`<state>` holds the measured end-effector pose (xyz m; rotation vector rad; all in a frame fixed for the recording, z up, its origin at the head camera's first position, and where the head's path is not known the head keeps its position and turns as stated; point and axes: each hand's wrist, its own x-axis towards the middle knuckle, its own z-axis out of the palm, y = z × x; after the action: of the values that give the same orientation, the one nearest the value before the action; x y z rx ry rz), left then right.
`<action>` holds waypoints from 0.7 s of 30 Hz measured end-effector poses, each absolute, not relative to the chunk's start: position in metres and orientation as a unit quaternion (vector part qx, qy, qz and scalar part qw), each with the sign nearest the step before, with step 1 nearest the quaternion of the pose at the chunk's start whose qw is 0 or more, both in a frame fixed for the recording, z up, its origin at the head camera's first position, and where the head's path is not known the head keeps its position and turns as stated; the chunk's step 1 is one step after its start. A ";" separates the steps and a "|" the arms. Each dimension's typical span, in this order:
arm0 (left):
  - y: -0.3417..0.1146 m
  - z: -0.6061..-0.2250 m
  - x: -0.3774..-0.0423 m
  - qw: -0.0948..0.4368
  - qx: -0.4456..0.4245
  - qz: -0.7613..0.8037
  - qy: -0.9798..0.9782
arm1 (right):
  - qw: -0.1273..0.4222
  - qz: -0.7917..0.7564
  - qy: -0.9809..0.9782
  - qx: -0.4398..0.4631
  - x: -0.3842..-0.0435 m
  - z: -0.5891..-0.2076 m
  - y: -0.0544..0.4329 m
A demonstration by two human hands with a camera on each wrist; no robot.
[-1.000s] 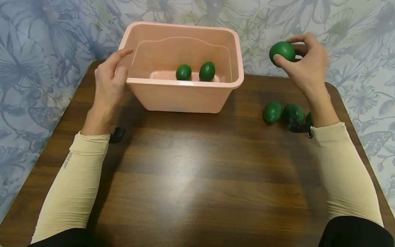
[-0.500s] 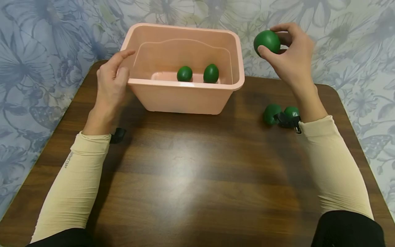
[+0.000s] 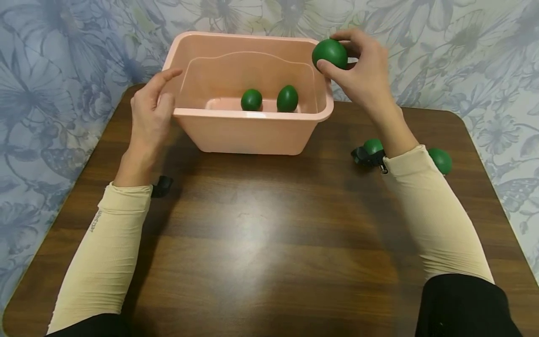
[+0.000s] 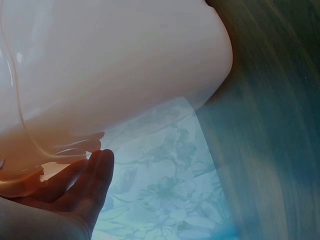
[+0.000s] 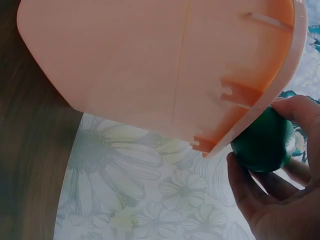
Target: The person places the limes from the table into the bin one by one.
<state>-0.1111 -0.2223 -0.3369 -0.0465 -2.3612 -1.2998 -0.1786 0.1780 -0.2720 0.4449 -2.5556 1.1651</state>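
Observation:
A peach-pink plastic bin (image 3: 248,133) stands on the table, open at the top. Two green egg-shaped fruits (image 3: 251,100) lie on its floor. My left hand (image 3: 150,110) grips the bin's left rim; in the left wrist view the fingers of that hand (image 4: 82,192) curl under the rim from outside. At the bin's back right corner, my right hand (image 3: 365,70) holds another green egg-shaped fruit (image 3: 330,54) between thumb and fingers. The right wrist view shows this fruit (image 5: 265,140) beside the bin's rim, partly behind it.
More green fruits (image 3: 440,161) lie on the right of the brown wooden table (image 3: 252,234), partly hidden by my right wrist and its black strap (image 3: 368,157). A floral-papered wall (image 3: 425,61) rises right behind the bin.
My right hand has carried the held fruit leftward, from over the table's right side to the bin's right rim. My left hand keeps its grip, and the bin has barely moved.

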 end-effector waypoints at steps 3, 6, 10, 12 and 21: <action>-0.222 -0.337 -0.111 0.222 -0.017 -0.471 -0.853 | 0.139 0.408 -0.890 0.145 -0.179 -0.272 0.177; -0.221 -0.337 -0.111 0.222 -0.012 -0.471 -0.854 | 0.129 0.395 -0.898 0.143 -0.177 -0.272 0.177; -0.221 -0.338 -0.110 0.218 -0.011 -0.473 -0.853 | 0.111 0.396 -0.904 0.111 -0.174 -0.274 0.179; -0.221 -0.339 -0.110 0.216 -0.012 -0.475 -0.853 | 0.103 0.406 -0.903 0.093 -0.173 -0.276 0.182; -0.224 -0.339 -0.110 0.223 -0.022 -0.471 -0.853 | 0.083 0.403 -0.910 0.058 -0.167 -0.289 0.215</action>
<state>-0.1105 -0.2239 -0.3394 -0.0595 -2.3559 -1.3006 -0.1667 0.2150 -0.2887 0.1722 -2.7154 1.2023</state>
